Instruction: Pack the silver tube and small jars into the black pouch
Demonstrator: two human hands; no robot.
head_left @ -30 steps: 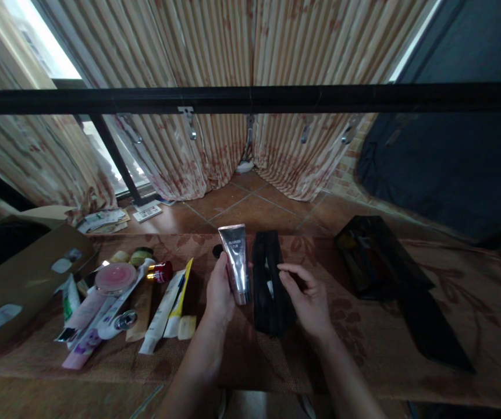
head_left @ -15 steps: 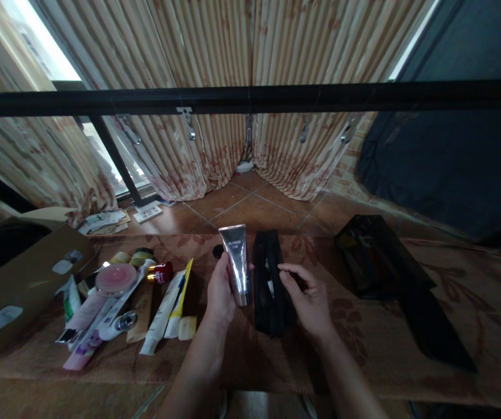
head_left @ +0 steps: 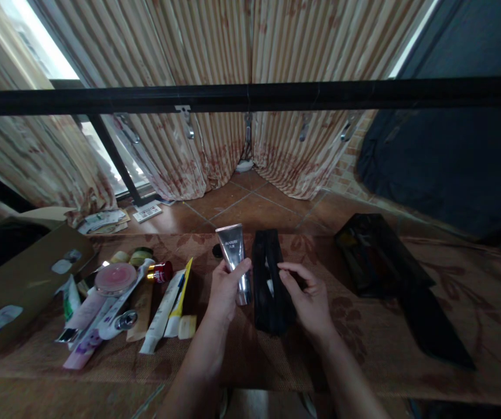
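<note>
A silver squeeze tube [head_left: 231, 244] with printed lettering is gripped in my left hand [head_left: 224, 291], the thumb lying across its front and the crimped end pointing away from me. Just right of it lies a black zip pouch [head_left: 261, 311], parted along its top, with something pale showing inside. My right hand [head_left: 309, 297] pinches the pouch's right edge between thumb and index finger. A small dark round item [head_left: 217, 251] sits behind my left hand.
Several cosmetics lie to the left, among them a pink round case [head_left: 116, 278], a red bottle [head_left: 160, 272] and a yellow tube [head_left: 180, 297]. A cardboard box [head_left: 36, 279] stands at far left. An open black case [head_left: 368, 262] is on the right. A dark rail [head_left: 250, 99] crosses beyond the table.
My left thumb has moved from the tube's side onto its front, and the tube has shifted slightly left at its top. My right hand stays on the pouch's edge.
</note>
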